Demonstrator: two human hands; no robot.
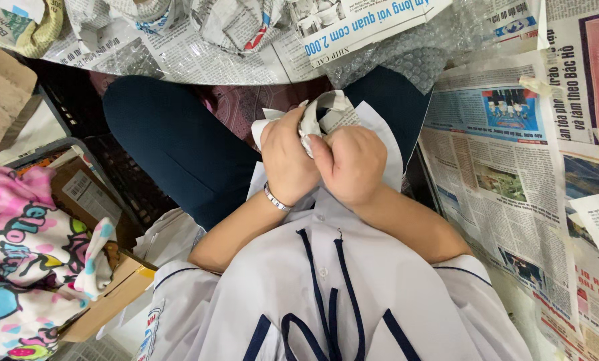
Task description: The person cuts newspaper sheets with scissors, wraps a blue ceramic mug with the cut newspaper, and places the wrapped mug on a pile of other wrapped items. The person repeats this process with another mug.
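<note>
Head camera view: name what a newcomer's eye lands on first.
At centre, the left hand and right hand press together around a crumpled wad of printed newspaper above the lap. Flat newspaper sheets cover the floor to the right, and a bright pink cartoon-print cloth lies at lower left.

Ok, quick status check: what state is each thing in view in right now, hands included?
left hand: closed on the newspaper wad
right hand: closed on the same wad
newspaper wad: crumpled, held between both hands above the lap
newspaper sheets: spread flat on the floor, overlapping
bubble wrap: lying loose under the newspaper sheets
cardboard box: open, patterned cloth draped over it
bracelet: on the left wrist
</note>
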